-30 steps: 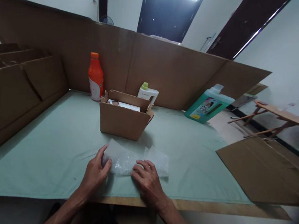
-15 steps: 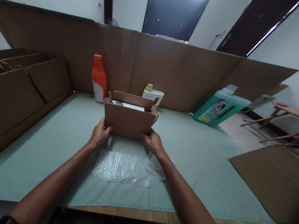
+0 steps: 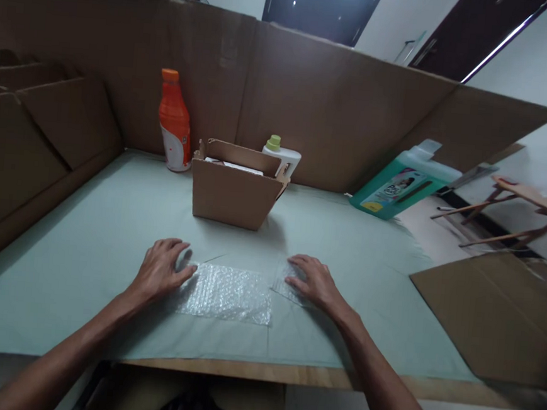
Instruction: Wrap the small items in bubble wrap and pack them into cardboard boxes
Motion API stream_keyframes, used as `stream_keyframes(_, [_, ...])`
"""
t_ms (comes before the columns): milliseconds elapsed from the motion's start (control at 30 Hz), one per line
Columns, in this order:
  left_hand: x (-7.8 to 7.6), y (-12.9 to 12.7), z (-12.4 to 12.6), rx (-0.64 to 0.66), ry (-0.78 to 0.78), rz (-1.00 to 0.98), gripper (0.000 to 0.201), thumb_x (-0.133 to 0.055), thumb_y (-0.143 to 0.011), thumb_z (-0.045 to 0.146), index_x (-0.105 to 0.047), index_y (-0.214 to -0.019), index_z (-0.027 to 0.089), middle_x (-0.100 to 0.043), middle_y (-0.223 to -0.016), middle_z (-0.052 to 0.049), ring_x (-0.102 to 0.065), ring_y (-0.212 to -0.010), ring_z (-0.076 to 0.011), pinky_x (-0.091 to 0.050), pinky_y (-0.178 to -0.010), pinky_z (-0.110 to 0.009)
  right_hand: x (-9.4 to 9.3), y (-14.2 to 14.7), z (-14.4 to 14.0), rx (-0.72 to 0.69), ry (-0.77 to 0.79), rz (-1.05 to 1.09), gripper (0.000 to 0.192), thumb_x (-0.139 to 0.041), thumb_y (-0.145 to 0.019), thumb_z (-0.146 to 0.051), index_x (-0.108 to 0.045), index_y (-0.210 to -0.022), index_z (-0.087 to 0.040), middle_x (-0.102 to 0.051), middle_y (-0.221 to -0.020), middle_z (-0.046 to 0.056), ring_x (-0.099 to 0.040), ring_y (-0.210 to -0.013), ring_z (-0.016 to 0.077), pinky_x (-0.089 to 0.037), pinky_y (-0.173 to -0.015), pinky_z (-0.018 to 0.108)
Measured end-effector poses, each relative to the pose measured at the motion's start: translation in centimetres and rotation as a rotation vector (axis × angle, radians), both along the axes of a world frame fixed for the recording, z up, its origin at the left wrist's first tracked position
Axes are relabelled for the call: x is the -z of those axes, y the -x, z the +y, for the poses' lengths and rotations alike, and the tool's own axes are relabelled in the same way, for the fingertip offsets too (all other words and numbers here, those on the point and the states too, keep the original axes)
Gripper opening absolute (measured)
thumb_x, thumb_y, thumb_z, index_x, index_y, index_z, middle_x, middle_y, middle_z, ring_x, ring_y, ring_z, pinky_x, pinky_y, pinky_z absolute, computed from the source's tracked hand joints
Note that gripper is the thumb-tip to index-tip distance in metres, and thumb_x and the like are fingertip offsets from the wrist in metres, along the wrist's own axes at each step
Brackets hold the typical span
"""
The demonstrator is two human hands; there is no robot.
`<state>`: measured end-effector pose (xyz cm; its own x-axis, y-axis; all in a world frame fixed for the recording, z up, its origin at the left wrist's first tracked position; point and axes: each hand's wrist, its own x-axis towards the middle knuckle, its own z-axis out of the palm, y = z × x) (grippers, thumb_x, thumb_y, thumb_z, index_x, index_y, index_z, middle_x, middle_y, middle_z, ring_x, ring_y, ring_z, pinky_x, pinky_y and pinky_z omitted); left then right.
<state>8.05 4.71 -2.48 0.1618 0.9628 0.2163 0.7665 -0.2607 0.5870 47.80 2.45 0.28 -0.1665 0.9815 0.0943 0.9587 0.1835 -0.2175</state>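
Note:
A sheet of clear bubble wrap (image 3: 227, 293) lies flat on the pale green table cover (image 3: 85, 241). My left hand (image 3: 159, 270) rests palm down on its left end, fingers spread. My right hand (image 3: 313, 283) presses flat on a second, smaller piece of bubble wrap (image 3: 283, 279) just right of the first. Behind them stands a small open cardboard box (image 3: 233, 189) with something white inside.
An orange bottle (image 3: 174, 123) and a white bottle with a green cap (image 3: 281, 157) stand behind the box. A green jug (image 3: 400, 185) leans at the right. Cardboard walls (image 3: 309, 107) ring the table; a flat cardboard sheet (image 3: 487, 316) lies at the right edge.
Both hands let go of the cardboard box, which now sits farther back, and came down flat onto the bubble wrap pieces.

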Motion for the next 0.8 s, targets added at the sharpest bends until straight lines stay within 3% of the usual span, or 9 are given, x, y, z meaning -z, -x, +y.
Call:
stream_keyframes(67, [0.7, 0.4, -1.9, 0.058, 0.004, 0.08, 0.029, -0.064, -0.076, 0.038, -0.072, -0.096, 0.019, -0.062, -0.127, -0.017, -0.052, -0.123, -0.0398, -0.041, -0.104, -0.058, 0.0, -1.1, -1.2, 0.057, -0.062, -0.084, 0.029, -0.064, -0.083, -0.018, -0.073, -0.109, -0.021, -0.073, -0.115, 0.011, -0.062, -0.113, 0.0294, -0.045, -0.094, 0.044])
stream_keyframes(167, [1.3, 0.3, -3.4, 0.092, -0.006, 0.083, 0.012, -0.058, -0.077, 0.028, -0.067, -0.079, 0.019, -0.061, -0.13, -0.016, -0.05, -0.128, -0.0384, -0.041, -0.105, -0.057, -0.9, -0.7, -1.7, 0.15, -0.193, -0.124, 0.032, -0.057, -0.084, -0.012, -0.072, -0.112, -0.015, -0.067, -0.123, 0.019, -0.056, -0.12, 0.0357, -0.041, -0.097, 0.051])
stream_keyframes(300, [1.5, -0.2, -3.3, 0.084, -0.044, 0.005, 0.012, -0.058, -0.078, 0.027, -0.065, -0.086, 0.021, -0.063, -0.128, -0.014, -0.053, -0.126, -0.0357, -0.044, -0.104, -0.056, -1.3, 2.9, -1.3, 0.006, -0.309, -0.02, 0.032, -0.061, -0.086, -0.018, -0.071, -0.116, -0.021, -0.064, -0.132, 0.014, -0.056, -0.122, 0.0326, -0.043, -0.1, 0.05])
stream_keyframes(400, [0.7, -0.6, -1.1, 0.047, -0.069, -0.102, 0.037, -0.064, -0.079, 0.032, -0.063, -0.114, 0.019, -0.061, -0.129, -0.015, -0.054, -0.125, -0.0348, -0.043, -0.106, -0.054, 0.0, 5.6, 0.4, -0.07, -0.201, 0.235, 0.03, -0.063, -0.084, -0.021, -0.072, -0.112, -0.025, -0.062, -0.134, 0.012, -0.057, -0.123, 0.0302, -0.044, -0.104, 0.05])
stream_keyframes(533, [-1.1, -2.0, 4.3, -0.074, -0.02, -0.31, 0.067, -0.065, -0.079, 0.027, -0.044, -0.142, 0.018, -0.053, -0.141, -0.017, -0.05, -0.131, -0.0333, -0.04, -0.11, -0.051, 1.7, 7.5, 4.9, -0.03, -0.121, 0.414, 0.029, -0.063, -0.083, -0.022, -0.073, -0.11, -0.022, -0.06, -0.136, 0.013, -0.06, -0.122, 0.0292, -0.052, -0.094, 0.043])
stream_keyframes(667, [-1.7, -3.9, 8.6, -0.082, -0.001, -0.374, 0.07, -0.059, -0.082, 0.017, -0.034, -0.147, 0.018, -0.055, -0.14, -0.016, -0.056, -0.125, -0.029, -0.046, -0.105, -0.047, 2.3, 8.3, 9.2, -0.021, -0.131, 0.459, 0.03, -0.061, -0.082, -0.02, -0.071, -0.11, -0.021, -0.063, -0.131, 0.012, -0.062, -0.117, 0.027, -0.055, -0.091, 0.04])
stream_keyframes(800, [-1.2, -5.1, 9.9, -0.06, 0.02, -0.36, 0.068, -0.055, -0.084, 0.015, -0.032, -0.148, 0.02, -0.063, -0.129, -0.013, -0.063, -0.111, -0.0258, -0.051, -0.098, -0.044, 2.3, 8.6, 11.4, -0.002, -0.129, 0.486, 0.03, -0.059, -0.082, -0.02, -0.07, -0.109, -0.018, -0.064, -0.129, 0.014, -0.06, -0.12, 0.0282, -0.049, -0.102, 0.045])
